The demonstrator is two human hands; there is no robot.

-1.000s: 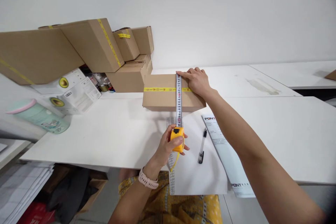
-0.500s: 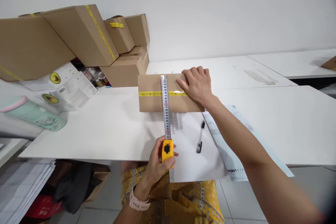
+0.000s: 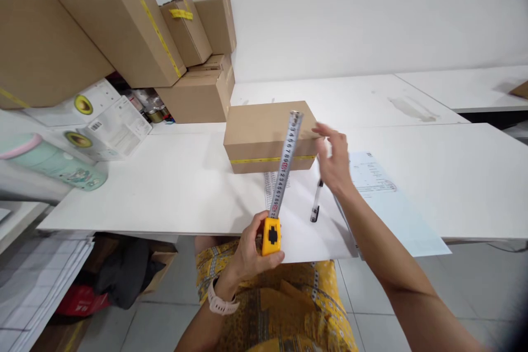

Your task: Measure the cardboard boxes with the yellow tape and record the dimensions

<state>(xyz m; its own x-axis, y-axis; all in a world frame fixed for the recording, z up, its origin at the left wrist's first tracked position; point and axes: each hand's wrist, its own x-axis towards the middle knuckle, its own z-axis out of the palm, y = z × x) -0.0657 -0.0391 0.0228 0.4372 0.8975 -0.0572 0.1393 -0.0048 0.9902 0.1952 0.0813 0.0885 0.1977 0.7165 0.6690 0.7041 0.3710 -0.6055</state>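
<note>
My left hand (image 3: 251,250) is closed round a yellow tape measure (image 3: 271,235) near the table's front edge. Its silver blade (image 3: 286,162) sticks up and away, its tip in the air over a small brown cardboard box (image 3: 264,135). That box lies on the white table (image 3: 173,192) with its yellow tape strip on the side facing me. My right hand (image 3: 334,159) hovers just right of the box, fingers apart and blurred, holding nothing. A pen (image 3: 315,202) lies on white paper (image 3: 313,231) below that hand.
Several brown boxes (image 3: 124,27) are stacked at the back left over white avocado-printed cartons (image 3: 103,126). A mint bottle with a pink lid (image 3: 49,168) lies at the far left. A printed sheet (image 3: 383,198) reaches past the table's front edge. Dark bags (image 3: 115,280) sit under the table.
The box has been tipped over, so its yellow tape faces me instead of up. My right hand has come off it. The blade has lifted off the box and leans right.
</note>
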